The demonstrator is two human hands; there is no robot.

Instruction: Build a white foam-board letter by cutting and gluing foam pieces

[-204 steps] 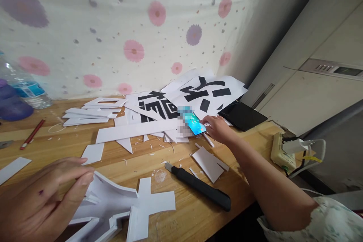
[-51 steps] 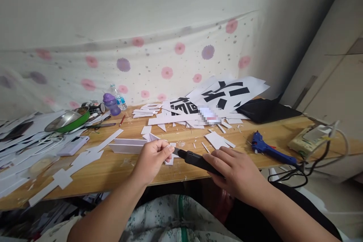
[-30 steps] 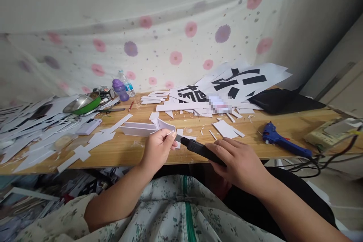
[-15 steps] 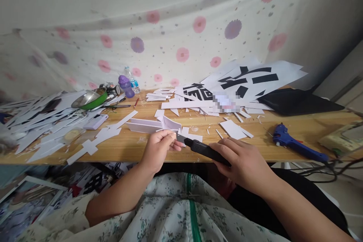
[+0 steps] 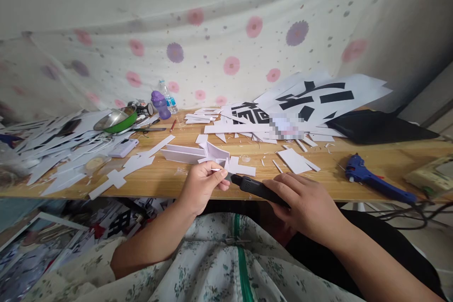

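My right hand (image 5: 299, 198) is wrapped round the black handle of a utility knife (image 5: 260, 190), whose blade points left. The fingers of my left hand (image 5: 203, 186) are pinched together at the blade's end, with a thin white strip (image 5: 214, 170) showing between thumb and forefinger. My left thumb hides the blade tip, so I cannot tell whether it touches the strip. Just behind my left hand stands a white foam-board shape with upright walls (image 5: 186, 155). A flat white cross-shaped piece (image 5: 242, 168) lies to the right of it.
At the right is a blue glue gun (image 5: 375, 181) with cables. White offcuts (image 5: 295, 159) and printed sheets (image 5: 311, 101) cover the back. To the left are a green-sided pan (image 5: 122, 122), a purple bottle (image 5: 161, 105), a clear water bottle (image 5: 169, 99) and stacked white cut-outs (image 5: 67, 151).
The view has shifted slightly, so the table's things appear a little further right. My hands have drawn slightly closer together, and less of the blade shows beside my left fingers.
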